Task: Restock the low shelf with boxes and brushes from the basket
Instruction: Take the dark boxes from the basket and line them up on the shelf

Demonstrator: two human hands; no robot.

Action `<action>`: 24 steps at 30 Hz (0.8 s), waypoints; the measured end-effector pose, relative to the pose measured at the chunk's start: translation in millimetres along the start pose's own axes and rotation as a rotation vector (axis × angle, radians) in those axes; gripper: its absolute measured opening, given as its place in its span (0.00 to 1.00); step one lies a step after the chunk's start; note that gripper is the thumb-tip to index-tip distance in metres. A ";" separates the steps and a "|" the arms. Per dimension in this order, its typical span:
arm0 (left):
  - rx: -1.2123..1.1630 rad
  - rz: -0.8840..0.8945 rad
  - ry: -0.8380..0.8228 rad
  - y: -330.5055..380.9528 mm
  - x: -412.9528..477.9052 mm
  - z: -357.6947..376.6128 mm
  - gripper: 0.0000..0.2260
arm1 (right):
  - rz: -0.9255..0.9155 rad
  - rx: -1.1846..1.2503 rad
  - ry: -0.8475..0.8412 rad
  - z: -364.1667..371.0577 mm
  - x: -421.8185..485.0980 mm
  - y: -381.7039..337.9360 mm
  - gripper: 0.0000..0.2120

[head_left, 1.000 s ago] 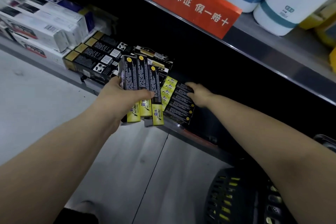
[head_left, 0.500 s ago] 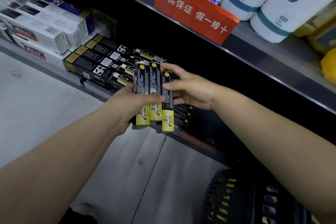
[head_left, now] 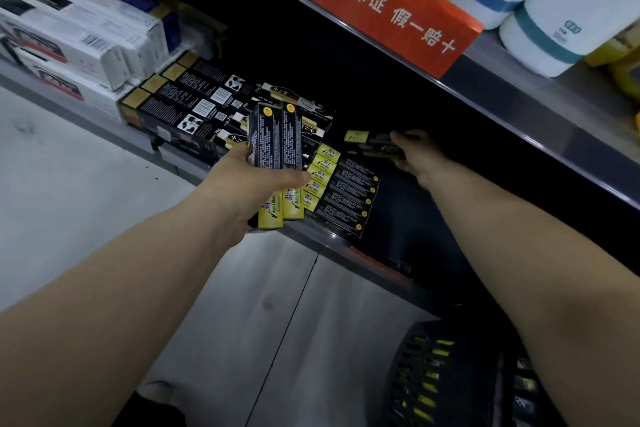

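Setting: we are leaning over a low shelf point(head_left: 325, 239) above a grey tiled floor point(head_left: 62, 184).
Far left: white boxes point(head_left: 69, 42) are lying beside black boxes point(head_left: 194, 97).
Left hand point(head_left: 249, 184): our grip is holding two black-and-yellow boxes point(head_left: 277, 146) upright.
Shelf row: matching boxes point(head_left: 343, 191) are lying flat.
Right hand point(head_left: 414, 158): our grip is pinching one box point(head_left: 372, 144) above the row.
Basket point(head_left: 450, 381): sitting lower right.

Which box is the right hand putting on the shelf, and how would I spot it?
Find the orange sign on the upper shelf edge; on the dark low shelf below it lies a flat row of black-and-yellow boxes. Just behind that row, the right hand grips one box. It alone sits crosswise and apart from the row, deeper in the shadow.
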State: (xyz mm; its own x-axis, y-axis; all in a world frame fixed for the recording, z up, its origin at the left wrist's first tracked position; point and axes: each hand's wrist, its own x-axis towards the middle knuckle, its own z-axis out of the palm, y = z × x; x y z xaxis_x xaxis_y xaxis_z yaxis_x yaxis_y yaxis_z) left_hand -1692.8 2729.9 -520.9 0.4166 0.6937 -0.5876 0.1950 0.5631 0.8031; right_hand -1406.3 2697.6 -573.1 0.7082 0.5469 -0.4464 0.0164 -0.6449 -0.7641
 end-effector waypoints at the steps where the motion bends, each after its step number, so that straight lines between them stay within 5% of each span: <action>1: 0.000 0.001 -0.009 -0.5 0.7 0.1 0.28 | -0.022 -0.141 -0.028 6.2 2.3 4.3 0.19; 6: 0.000 0.005 -0.014 -2.4 4.9 1.8 0.27 | -0.160 -0.764 -0.181 34.1 6.3 11.7 0.19; 12: 0.021 0.003 -0.011 -1.9 6.6 6.2 0.32 | -0.159 -1.068 -0.278 37.9 -5.9 8.5 0.26; 14: 0.023 -0.007 -0.001 -1.9 7.4 6.5 0.33 | -0.223 -1.023 -0.307 33.4 -22.1 -5.3 0.31; 19: 0.070 -0.013 -0.072 1.8 1.8 6.8 0.35 | -0.538 -0.607 -0.710 22.9 -89.3 -47.6 0.52; 24: 0.026 -0.062 -0.212 7.6 -6.5 10.0 0.26 | -0.673 -0.503 -0.710 18.2 -122.7 -58.2 0.41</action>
State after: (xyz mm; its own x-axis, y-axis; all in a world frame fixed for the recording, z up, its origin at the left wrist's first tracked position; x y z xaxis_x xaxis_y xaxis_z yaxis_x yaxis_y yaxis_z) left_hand -1685.2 2725.2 -510.0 0.5797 0.5469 -0.6040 0.2473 0.5881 0.7700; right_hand -1506.9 2677.7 -482.3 -0.1179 0.9470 -0.2989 0.6472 -0.1551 -0.7464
